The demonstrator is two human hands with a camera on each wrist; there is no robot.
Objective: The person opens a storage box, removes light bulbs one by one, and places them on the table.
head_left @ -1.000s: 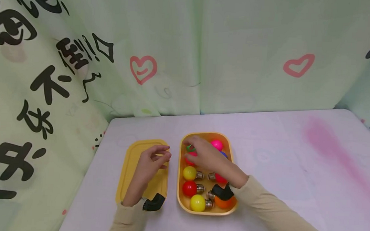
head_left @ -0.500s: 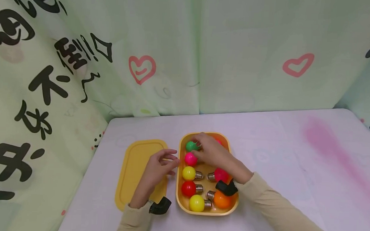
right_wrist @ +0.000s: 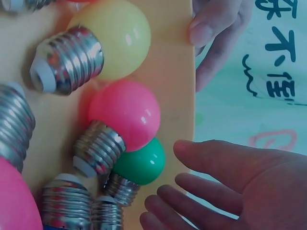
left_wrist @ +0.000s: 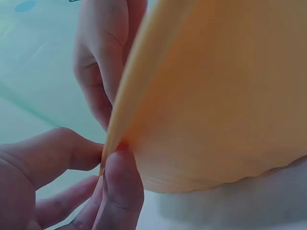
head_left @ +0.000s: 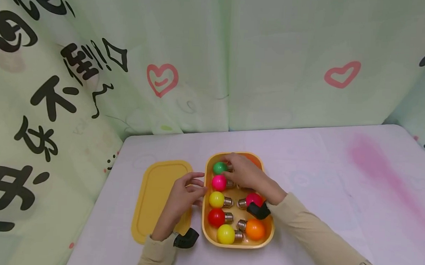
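Note:
A yellow tray holds toy light bulbs with round coloured heads and metal screw bases. Over its far left corner, my right hand reaches in with thumb and fingers spread around the green bulb. The right wrist view shows these fingers extended beside the green bulb, a small gap from it. Just below it lies a pink bulb. My left hand stands at the tray's left side, fingertips against the outer wall near the rim.
A flat yellow lid lies left of the tray, partly under my left forearm. Yellow, red and orange bulbs lie in the tray's nearer part. A printed curtain hangs behind the table.
My left hand has moved right, from over the lid to the tray's side. My right hand has shifted slightly right, uncovering the green and pink bulbs at the tray's left.

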